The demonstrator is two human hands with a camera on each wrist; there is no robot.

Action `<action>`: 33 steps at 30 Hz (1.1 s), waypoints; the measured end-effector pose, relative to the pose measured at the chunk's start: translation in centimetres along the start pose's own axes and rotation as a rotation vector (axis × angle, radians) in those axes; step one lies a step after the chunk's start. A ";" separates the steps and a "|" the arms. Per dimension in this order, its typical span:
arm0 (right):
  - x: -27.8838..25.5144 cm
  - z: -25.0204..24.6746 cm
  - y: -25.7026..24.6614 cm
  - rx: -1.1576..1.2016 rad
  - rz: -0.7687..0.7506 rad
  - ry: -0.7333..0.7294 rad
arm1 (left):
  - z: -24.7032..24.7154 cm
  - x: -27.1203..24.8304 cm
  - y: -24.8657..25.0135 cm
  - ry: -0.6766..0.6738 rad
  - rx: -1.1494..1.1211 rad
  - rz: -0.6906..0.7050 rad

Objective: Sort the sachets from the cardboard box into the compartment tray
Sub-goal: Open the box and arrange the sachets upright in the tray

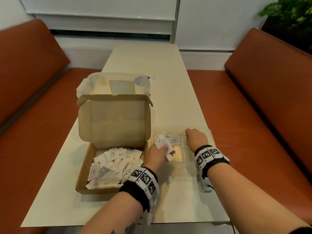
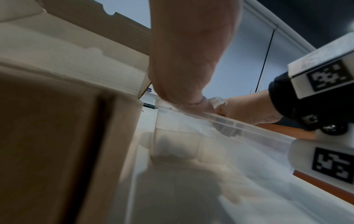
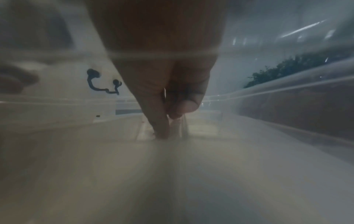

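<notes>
On the pale table (image 1: 177,92) an open cardboard box (image 1: 84,166) stands at the near left, its lid (image 1: 114,120) raised at the far side and its base holding a loose heap of white sachets (image 1: 111,164). Just to the right of the box lies a clear compartment tray (image 1: 209,132). The left hand (image 1: 158,154) is over the tray's left end, fingers curled round a bundle of several sachets (image 1: 164,146). One sachet printed with dark lettering (image 1: 174,140) lies flat in the middle far compartment. The right hand (image 1: 196,138) reaches down into the next compartment to the right; the right wrist view shows its fingertips (image 3: 162,127) drawn together and pointing down at the tray floor, but whether they pinch a sachet cannot be told. Both wrists carry black bands with square coded markers (image 1: 145,179). A clear plastic container (image 1: 118,83) sits beyond the box, and orange benches (image 1: 253,107) flank the table.
</notes>
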State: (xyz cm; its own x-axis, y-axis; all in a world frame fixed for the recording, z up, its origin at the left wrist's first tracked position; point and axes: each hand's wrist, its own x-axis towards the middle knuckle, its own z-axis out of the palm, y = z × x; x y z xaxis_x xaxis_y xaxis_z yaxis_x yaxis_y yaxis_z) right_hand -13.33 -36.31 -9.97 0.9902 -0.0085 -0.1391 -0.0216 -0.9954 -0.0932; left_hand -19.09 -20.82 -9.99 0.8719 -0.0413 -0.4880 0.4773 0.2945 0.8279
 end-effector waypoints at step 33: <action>-4.2 -4.5 -1.5 0.780 -0.061 0.066 | 0.2 0.9 1.3 0.004 -0.050 0.111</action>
State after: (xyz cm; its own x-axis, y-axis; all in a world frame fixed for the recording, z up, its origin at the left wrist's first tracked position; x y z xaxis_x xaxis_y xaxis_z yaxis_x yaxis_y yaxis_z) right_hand -16.83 -35.17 -4.81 0.9984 0.0143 -0.0545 -0.0327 -0.6403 -0.7675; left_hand -17.66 -20.71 -9.30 0.9183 -0.0018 -0.3958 0.3721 0.3445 0.8619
